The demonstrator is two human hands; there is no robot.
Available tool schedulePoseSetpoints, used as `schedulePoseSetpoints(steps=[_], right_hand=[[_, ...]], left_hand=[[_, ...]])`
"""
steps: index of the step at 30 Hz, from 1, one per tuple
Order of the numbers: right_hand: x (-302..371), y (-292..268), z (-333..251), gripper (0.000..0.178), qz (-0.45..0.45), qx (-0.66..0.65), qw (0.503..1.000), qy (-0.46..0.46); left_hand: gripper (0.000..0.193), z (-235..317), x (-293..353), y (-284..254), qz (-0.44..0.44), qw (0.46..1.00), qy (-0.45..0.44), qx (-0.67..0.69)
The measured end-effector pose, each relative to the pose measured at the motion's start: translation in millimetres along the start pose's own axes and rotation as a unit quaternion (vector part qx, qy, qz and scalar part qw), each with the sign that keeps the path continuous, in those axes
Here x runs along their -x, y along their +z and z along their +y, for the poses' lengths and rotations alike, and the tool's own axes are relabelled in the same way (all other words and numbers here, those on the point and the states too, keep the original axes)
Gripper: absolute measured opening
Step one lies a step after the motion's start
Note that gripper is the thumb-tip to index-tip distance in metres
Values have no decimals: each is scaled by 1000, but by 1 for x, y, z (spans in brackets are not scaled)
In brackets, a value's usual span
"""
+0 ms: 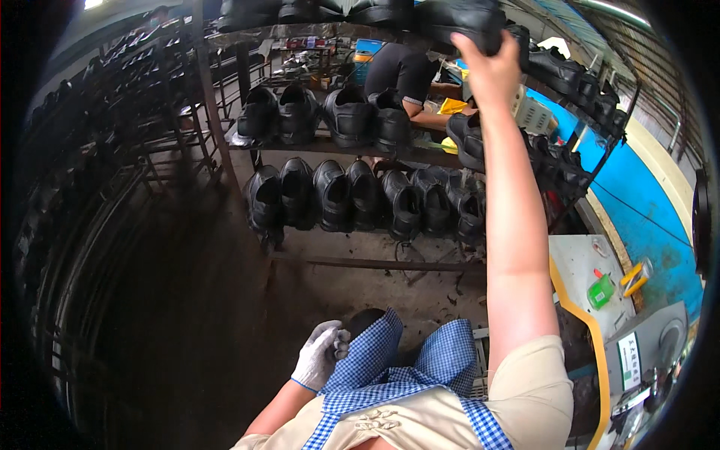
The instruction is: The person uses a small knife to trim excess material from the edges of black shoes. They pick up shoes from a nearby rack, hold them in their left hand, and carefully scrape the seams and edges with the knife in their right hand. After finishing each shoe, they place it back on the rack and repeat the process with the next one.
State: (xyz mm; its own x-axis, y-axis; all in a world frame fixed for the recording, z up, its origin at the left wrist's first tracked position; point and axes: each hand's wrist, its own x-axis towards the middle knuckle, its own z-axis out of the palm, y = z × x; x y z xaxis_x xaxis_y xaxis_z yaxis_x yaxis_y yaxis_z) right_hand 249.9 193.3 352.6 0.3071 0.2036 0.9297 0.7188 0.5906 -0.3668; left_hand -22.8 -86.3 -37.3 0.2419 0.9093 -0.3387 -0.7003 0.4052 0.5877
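Observation:
My right hand (pixel 491 75), bare, is stretched far up to the top shelf of a rack. Its thumb and fingers grip the end of a black shoe (pixel 466 22); part of the shoe is blurred. Down by my lap, my left hand (pixel 321 354) wears a white knit glove, its fingers curled in and nothing seen in them. More black shoes (pixel 349 116) stand in pairs on the middle shelf (pixel 315 148). Another row of black shoes (pixel 330 195) fills the shelf below. My blue checked apron (pixel 367 352) covers my knees.
At the right stands a machine (pixel 652 345) beside a pale tabletop (pixel 585 251) with a green container (pixel 600 291) and a yellow-handled tool (pixel 637 277). Behind the rack a person in a dark shirt (pixel 397 71) bends forward. Further shoe racks (pixel 176 139) line the dark left side.

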Motion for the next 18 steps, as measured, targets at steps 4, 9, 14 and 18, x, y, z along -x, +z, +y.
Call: schedulePoseSetpoints(steps=[4, 9, 14, 18], right_hand=[[87, -96, -40, 66, 47, -187, 981, 16], [255, -211, -5, 98, 3, -330, 922, 202], [355, -244, -20, 97, -405, -273, 870, 69], [374, -282, -7, 75, -529, -245, 781, 225]], left_hand=[[41, 3, -2, 7, -124, 991, 27, 36], [85, 40, -22, 67, -209, 971, 108, 38], [46, 56, -63, 59, 6, 987, 109, 120], [51, 60, -49, 65, -12, 960, 274, -55]])
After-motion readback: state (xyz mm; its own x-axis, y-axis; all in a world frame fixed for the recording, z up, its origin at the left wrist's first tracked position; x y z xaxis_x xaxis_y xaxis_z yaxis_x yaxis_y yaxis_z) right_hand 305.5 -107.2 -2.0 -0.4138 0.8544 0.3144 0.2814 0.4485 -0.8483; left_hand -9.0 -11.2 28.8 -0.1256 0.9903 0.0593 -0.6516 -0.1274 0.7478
